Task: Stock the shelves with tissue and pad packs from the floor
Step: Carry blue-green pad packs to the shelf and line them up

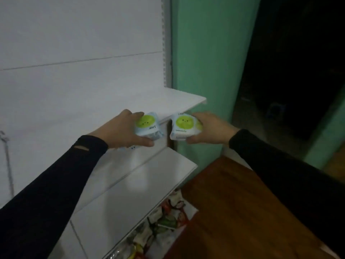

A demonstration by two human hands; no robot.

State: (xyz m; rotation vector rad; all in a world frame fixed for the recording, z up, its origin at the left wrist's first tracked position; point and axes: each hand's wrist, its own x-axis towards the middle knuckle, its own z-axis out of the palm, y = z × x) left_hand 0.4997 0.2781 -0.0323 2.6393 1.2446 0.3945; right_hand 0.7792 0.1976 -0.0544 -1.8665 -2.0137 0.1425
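- The left hand [123, 128] grips 1 small pack [149, 127] with a green round face on its wrapper, fingers over the top and thumb underneath; the right hand [209, 128] grips a second matching pack [185, 127] in the same way.
- Both packs are in the air just in front of the upper shelf [188, 99], near its right end, side by side and slightly apart.
- Judged step: setting these 2 packs down on the shelf board.
- To do it well, lift both a little so they pass over the front lip, then slide them back toward the white panel [80, 43].
- Keep the printed faces outward and the same way up; the left one looks turned round compared with the right.
- Place them touching, square to the edge, so later packs line up.
- More packs [164, 219] lie below the lower shelf [134, 189], too blurred to identify.
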